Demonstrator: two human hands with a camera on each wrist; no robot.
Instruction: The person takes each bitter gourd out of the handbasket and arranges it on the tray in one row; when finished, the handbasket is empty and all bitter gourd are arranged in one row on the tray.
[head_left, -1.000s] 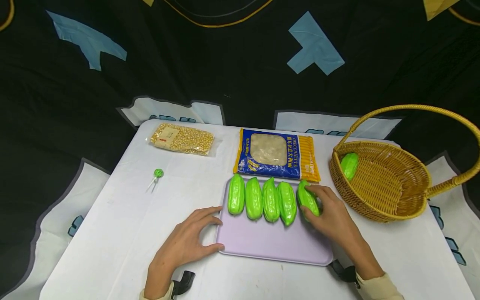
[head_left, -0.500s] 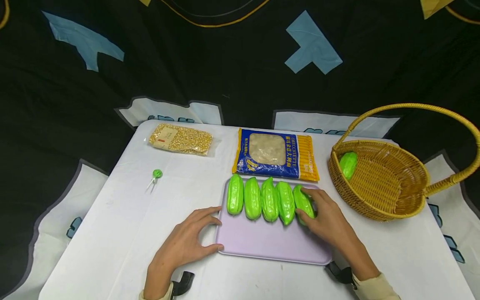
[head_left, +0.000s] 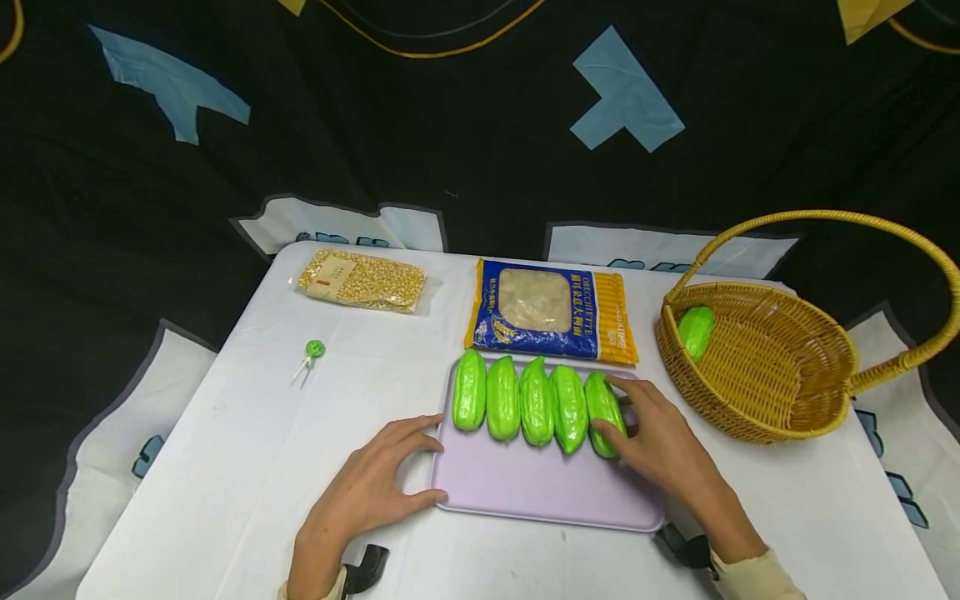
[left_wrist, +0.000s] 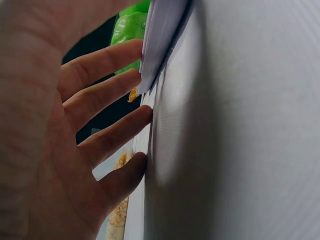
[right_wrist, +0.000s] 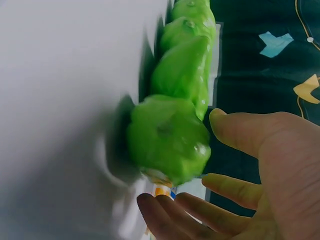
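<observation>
Several bright green, ridged bitter melons [head_left: 536, 404] lie side by side along the far half of a lilac tray [head_left: 536, 492]. My right hand [head_left: 663, 437] is at the rightmost bitter melon [right_wrist: 167, 140], thumb on its near side and fingers beyond its right side. In the right wrist view the thumb and fingers are loosely spread, with a gap showing between thumb and melon. My left hand [head_left: 371, 479] has its fingers spread at the tray's left edge, fingertips and thumb right at the rim. The left wrist view shows those relaxed fingers [left_wrist: 107, 102] beside the tray's side.
A wicker basket [head_left: 780, 367] with a tall handle stands at the right, one bitter melon [head_left: 697, 333] inside. Behind the tray lies a blue and yellow orecchiette pack [head_left: 536, 300]. A bag of corn kernels [head_left: 363, 279] and a green lollipop [head_left: 315, 348] lie at the left.
The rightmost bitter melon has moved left, closer to the row, and lies more in line with it. My right hand shifted left with it, then its grip loosened. The left hand stayed put.
</observation>
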